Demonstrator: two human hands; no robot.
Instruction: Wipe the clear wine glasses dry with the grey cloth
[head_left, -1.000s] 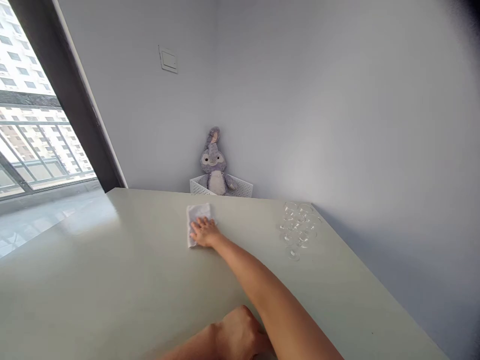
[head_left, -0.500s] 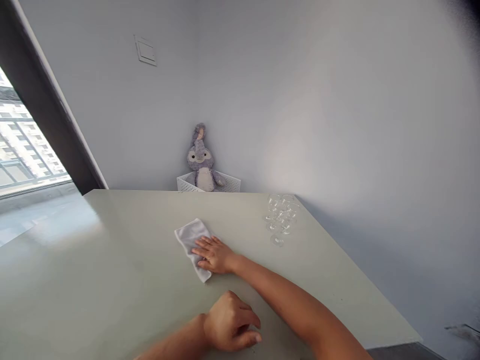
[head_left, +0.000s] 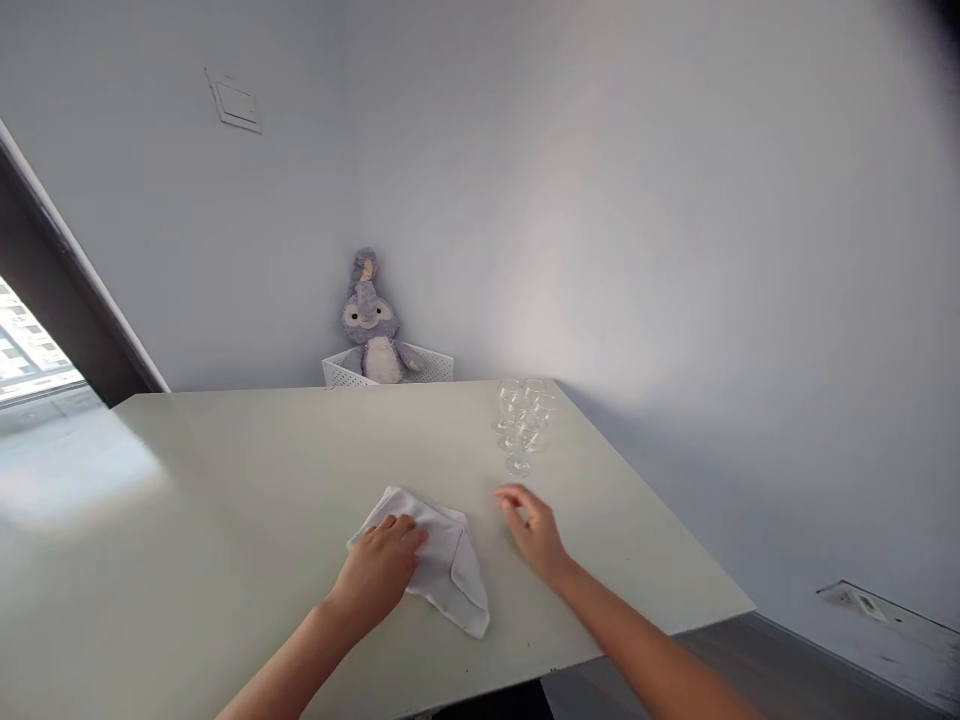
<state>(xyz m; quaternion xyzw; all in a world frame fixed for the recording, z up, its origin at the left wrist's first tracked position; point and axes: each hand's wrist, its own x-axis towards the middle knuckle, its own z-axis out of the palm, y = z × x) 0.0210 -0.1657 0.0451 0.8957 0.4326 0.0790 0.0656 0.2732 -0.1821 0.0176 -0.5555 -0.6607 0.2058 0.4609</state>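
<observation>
A white cloth (head_left: 450, 575) lies partly folded on the light table. My left hand (head_left: 382, 565) rests on the cloth's left part, its fingers curled onto the fabric. To the right of the cloth, my right hand (head_left: 534, 530) is over the table with its fingers bent, the thumb apart from them and nothing held. Just beyond it stand several clear stemmed glasses (head_left: 525, 425), grouped near the table's far right corner. The right hand is close to the nearest glass but apart from it.
The pale table (head_left: 255, 500) ends at a slanted right edge beside the wall. Behind its far edge a grey plush toy (head_left: 381, 358) sits in a white perforated basket (head_left: 442, 367). A wall outlet (head_left: 866, 604) is low on the right.
My right hand has left the cloth and moved right toward the glasses. My left hand has moved left onto the cloth, which is now nearer and shaped differently. The view has turned right.
</observation>
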